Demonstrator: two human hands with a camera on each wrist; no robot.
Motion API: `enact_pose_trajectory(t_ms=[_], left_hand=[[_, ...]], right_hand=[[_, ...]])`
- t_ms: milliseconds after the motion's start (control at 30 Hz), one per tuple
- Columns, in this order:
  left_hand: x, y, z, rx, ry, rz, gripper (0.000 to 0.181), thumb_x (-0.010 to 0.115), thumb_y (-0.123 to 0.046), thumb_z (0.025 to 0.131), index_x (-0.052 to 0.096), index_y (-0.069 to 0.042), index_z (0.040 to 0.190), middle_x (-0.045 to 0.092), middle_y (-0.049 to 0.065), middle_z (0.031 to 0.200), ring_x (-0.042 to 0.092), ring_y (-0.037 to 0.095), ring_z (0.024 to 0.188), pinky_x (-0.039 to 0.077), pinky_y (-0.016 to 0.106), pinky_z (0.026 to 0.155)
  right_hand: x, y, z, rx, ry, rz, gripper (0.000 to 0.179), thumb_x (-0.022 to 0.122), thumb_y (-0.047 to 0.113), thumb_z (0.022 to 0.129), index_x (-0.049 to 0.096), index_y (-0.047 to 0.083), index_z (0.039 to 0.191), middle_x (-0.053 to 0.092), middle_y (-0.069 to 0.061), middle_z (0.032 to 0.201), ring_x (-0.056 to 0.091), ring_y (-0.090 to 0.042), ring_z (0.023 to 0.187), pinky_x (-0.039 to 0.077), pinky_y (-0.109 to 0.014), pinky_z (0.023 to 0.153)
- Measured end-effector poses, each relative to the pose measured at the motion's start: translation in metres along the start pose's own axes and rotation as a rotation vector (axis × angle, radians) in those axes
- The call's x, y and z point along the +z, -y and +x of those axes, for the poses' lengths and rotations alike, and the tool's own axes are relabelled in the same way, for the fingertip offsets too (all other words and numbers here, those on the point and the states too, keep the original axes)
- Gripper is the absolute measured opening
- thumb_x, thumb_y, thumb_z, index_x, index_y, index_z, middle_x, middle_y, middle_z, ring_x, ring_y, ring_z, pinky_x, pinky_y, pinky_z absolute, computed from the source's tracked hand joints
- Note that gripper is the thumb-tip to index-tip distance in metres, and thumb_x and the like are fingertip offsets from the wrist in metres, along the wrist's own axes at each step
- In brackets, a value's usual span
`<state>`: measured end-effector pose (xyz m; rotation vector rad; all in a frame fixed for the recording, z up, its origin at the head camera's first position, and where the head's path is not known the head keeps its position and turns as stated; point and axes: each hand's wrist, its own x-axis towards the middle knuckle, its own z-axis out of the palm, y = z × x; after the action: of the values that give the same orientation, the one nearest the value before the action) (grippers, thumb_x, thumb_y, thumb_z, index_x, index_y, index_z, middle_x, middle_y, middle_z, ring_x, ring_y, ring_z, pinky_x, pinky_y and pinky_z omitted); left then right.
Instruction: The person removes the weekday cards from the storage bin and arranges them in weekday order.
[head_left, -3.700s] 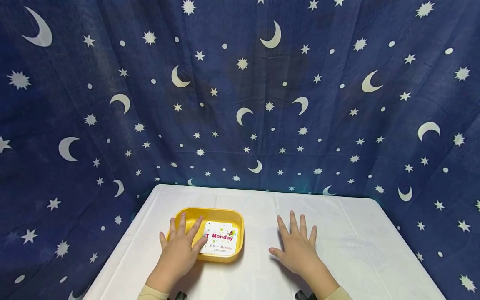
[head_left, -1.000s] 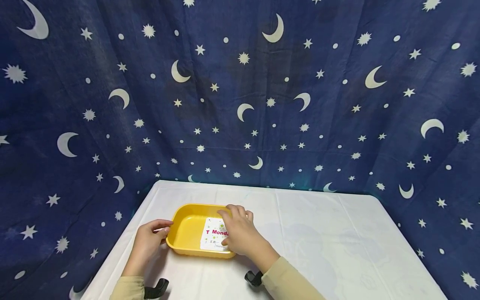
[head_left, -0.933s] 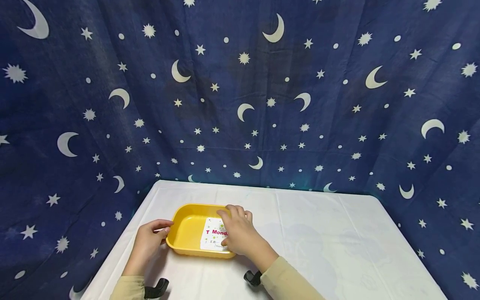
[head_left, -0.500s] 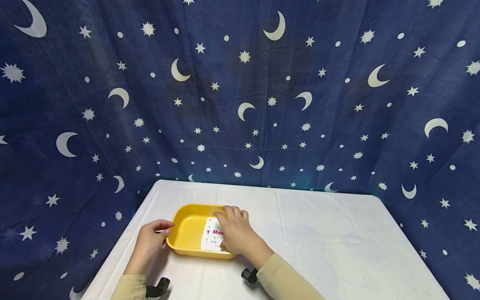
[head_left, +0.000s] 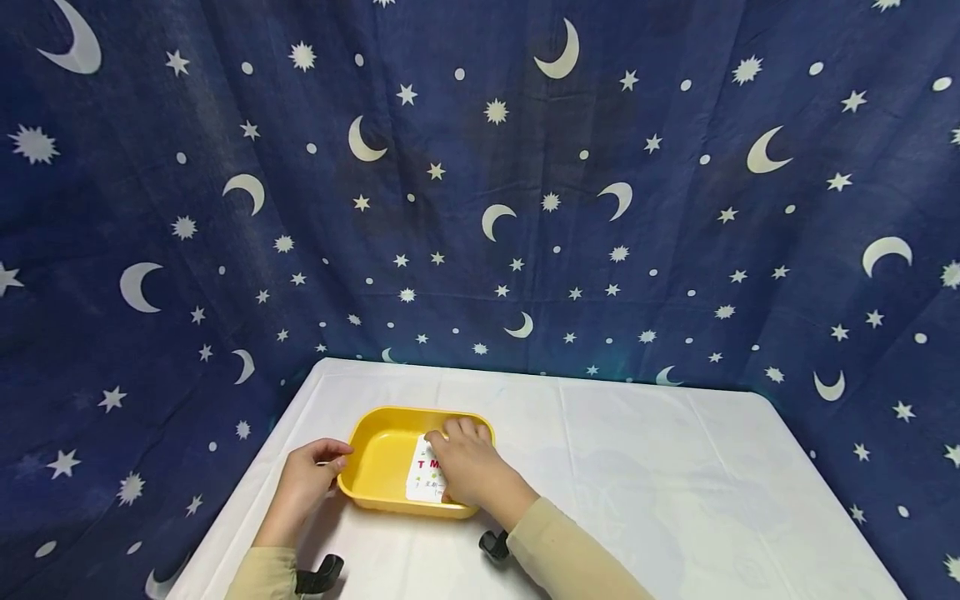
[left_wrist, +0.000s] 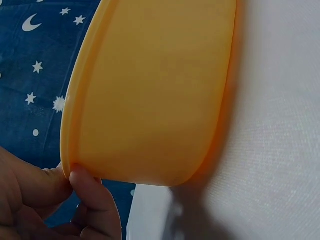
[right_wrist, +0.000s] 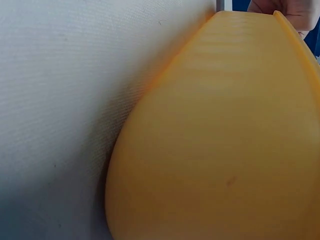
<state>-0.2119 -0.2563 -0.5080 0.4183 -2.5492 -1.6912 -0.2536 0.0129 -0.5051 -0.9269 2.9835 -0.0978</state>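
A yellow plastic tray [head_left: 375, 498] stands on the white-covered table. My left hand [head_left: 303, 483] pinches its left rim between thumb and fingers; the left wrist view shows the thumb against the outer wall [left_wrist: 150, 100]. Inside the tray's right half lie white word cards [head_left: 426, 481] with pink lettering, partly covered by my right hand [head_left: 472, 467]. That hand reaches in over the right end, its fingers curled at the cards' far side and its thumb at their near edge. Its fingertips are partly hidden. The right wrist view shows mostly the tray's outer wall [right_wrist: 215, 140].
The white tablecloth [head_left: 660, 483] extends to the right of the tray. A dark blue curtain [head_left: 420, 225] with moons and stars hangs behind and beside the table. Black camera mounts [head_left: 321, 575] sit at both wrists.
Both hands have gone from lying spread to the tray, the left onto its rim. Over the last second the right hand has shifted left over the cards, covering more of the lettering.
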Motion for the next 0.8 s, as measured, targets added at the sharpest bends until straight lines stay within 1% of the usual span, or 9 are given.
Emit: enact_pose_trajectory(t_ms=[133,300,467,667,800], left_hand=[[0.001,-0.0006,0.0006,-0.011,0.002,0.0,0.017,0.062,0.005,0.103,0.071,0.009,0.117,0.069,0.015,0.098,0.059,0.019,0.072,0.056,0.029,0.059],[0.0012,-0.0008,0.0007,-0.013,0.002,-0.002,0.018,0.06,0.006,0.103,0.071,0.01,0.117,0.068,0.017,0.098,0.06,0.018,0.073,0.056,0.03,0.059],[0.0012,-0.0013,0.0003,-0.015,0.001,-0.001,0.018,0.061,0.005,0.103,0.071,0.009,0.118,0.069,0.018,0.099,0.06,0.018,0.074,0.056,0.029,0.06],[0.0016,-0.0005,0.0017,-0.022,0.003,-0.004,0.018,0.062,0.005,0.103,0.071,0.009,0.118,0.068,0.016,0.099,0.06,0.017,0.074,0.056,0.028,0.06],[0.0009,-0.0005,0.0018,-0.023,0.004,-0.006,0.018,0.062,0.005,0.103,0.071,0.009,0.118,0.068,0.018,0.1,0.06,0.018,0.075,0.056,0.028,0.061]], right_hand=[[-0.0005,0.0001,0.0019,0.01,0.026,-0.021,0.091,0.1,0.039,0.073,0.053,0.023,0.149,0.055,-0.005,0.137,0.046,-0.027,0.126,0.041,-0.045,0.104],[0.0004,0.0008,0.0048,0.024,0.052,-0.027,0.092,0.1,0.043,0.072,0.051,0.022,0.148,0.056,-0.005,0.133,0.046,-0.026,0.121,0.041,-0.042,0.099],[-0.0001,0.0007,0.0068,0.035,0.067,-0.021,0.095,0.101,0.046,0.071,0.051,0.02,0.148,0.057,-0.006,0.134,0.048,-0.026,0.12,0.042,-0.042,0.098],[-0.0016,0.0006,0.0084,0.046,0.081,-0.01,0.097,0.101,0.048,0.069,0.051,0.021,0.147,0.057,-0.007,0.135,0.048,-0.026,0.12,0.043,-0.043,0.099],[-0.0019,0.0008,0.0082,0.046,0.081,0.001,0.098,0.101,0.049,0.069,0.051,0.021,0.148,0.056,-0.006,0.135,0.048,-0.026,0.119,0.044,-0.043,0.1]])
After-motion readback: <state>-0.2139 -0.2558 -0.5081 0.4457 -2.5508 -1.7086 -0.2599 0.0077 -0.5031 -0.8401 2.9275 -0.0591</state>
